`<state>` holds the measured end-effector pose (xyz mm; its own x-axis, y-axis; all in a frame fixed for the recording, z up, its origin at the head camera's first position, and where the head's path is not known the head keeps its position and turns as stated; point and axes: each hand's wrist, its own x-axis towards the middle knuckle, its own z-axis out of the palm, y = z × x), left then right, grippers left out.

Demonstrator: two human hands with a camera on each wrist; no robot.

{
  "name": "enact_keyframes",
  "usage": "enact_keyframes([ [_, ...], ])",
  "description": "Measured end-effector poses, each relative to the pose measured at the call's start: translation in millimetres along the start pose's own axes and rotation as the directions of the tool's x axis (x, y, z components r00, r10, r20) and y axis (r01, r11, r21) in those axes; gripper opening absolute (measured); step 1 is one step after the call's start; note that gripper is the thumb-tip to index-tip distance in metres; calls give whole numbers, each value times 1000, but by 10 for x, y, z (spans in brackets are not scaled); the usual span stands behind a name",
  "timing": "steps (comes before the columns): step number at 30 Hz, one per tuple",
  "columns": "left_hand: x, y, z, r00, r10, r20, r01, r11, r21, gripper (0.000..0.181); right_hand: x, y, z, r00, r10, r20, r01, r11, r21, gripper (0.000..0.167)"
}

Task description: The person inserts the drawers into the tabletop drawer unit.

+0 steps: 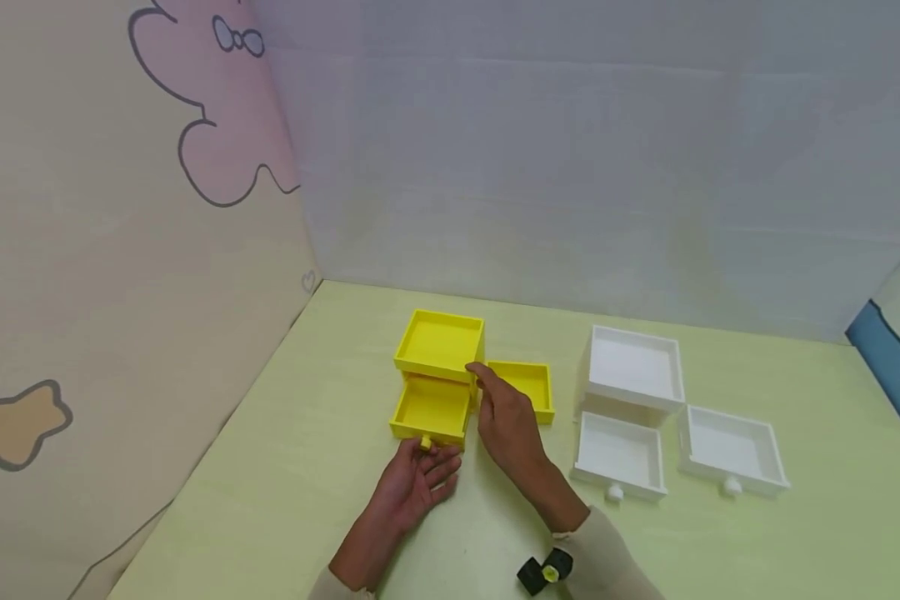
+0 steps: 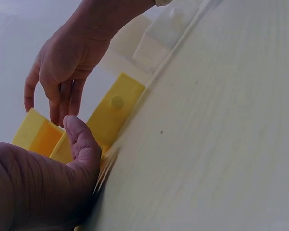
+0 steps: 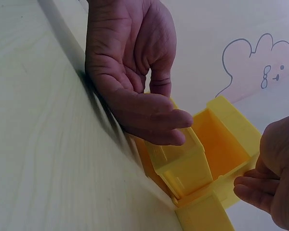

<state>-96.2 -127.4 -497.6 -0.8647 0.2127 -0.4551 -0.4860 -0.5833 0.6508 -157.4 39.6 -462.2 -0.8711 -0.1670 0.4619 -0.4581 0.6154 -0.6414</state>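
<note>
A yellow box (image 1: 439, 342) has a yellow drawer (image 1: 431, 407) pulled partway out at its lower front. My left hand (image 1: 418, 487) is at the drawer's front by the knob (image 1: 426, 442), palm up, fingers loosely bent; whether it grips the knob is hidden. My right hand (image 1: 512, 421) has its index finger at the box's front right corner, other fingers loosely bent beneath. In the right wrist view the left hand (image 3: 135, 72) lies before the drawer, and the right hand (image 3: 279, 168) is beside the box.
Another yellow drawer (image 1: 523, 385) lies right of the yellow box. Farther right stand a white box (image 1: 634, 365) with a white drawer (image 1: 619, 454) in front and a second white drawer (image 1: 733, 446) beside it. A black object with a yellow part (image 1: 546, 572) is by the right sleeve.
</note>
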Motion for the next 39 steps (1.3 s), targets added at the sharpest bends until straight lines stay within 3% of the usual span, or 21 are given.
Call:
enact_keyframes([
  [6, 34, 63, -7, 1000, -18, -17, 20, 994, 107, 29, 5, 3, 1, 1000, 7, 1, -7, 1000, 0, 32],
  [12, 65, 149, -17, 998, -36, -57, 48, 970, 237, 31, 20, 23, -4, 1000, -6, 12, 6, 1000, 20, 31],
  [16, 73, 177, -32, 996, -44, -72, 63, 959, 277, 31, 33, 48, 21, 1000, -16, 15, 15, 999, 29, 28],
  [39, 114, 169, -11, 999, -15, -51, 23, 986, 168, 27, 43, 73, 34, 999, -35, 7, 35, 999, 5, 25],
])
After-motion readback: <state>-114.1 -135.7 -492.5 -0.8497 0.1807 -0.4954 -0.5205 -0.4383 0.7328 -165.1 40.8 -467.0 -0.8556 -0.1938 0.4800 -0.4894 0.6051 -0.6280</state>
